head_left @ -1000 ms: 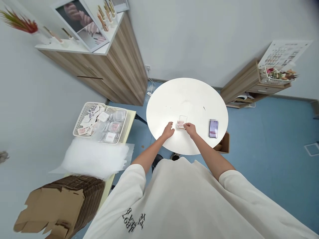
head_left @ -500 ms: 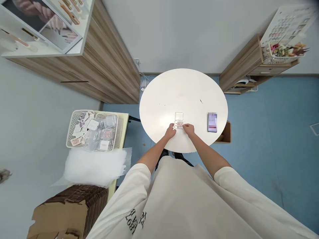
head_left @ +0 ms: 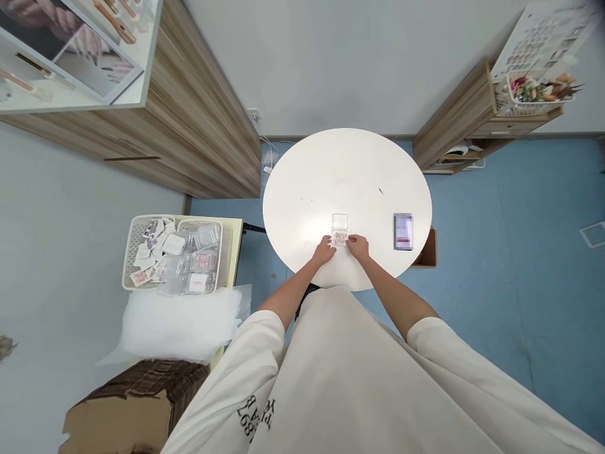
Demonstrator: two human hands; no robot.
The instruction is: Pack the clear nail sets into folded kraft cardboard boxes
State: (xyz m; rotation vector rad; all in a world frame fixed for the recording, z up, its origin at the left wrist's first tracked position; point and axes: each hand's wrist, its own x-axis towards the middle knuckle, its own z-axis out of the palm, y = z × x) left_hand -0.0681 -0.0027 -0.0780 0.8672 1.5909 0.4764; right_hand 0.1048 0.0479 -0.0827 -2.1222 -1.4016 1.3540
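A small clear plastic box [head_left: 339, 221] stands with its lid folded back on the round white table [head_left: 302, 164]. Rows of small pinkish pieces on a card, which look like press-on nails [head_left: 340, 237], lie in its near half. My left hand [head_left: 324, 251] holds the box's left edge, fingers and thumb curled around the corner. At the right edge, my right hand [head_left: 358, 246] pinches the side of the box; its fingertips partly cover that edge, so whether they also touch the card is unclear.
A phone with a blurred screen [head_left: 403, 231] lies on the table's right. To the left, white baskets [head_left: 125, 258] hold cards and clear boxes, beside white wrapping sheets [head_left: 179, 321] and stacked cardboard [head_left: 123, 422]. Wooden cabinets [head_left: 203, 107] stand behind.
The nail card, earlier tilted in my right hand over the box, now lies inside it. My left hand has come in from the left to the box's edge. The view has tilted down.
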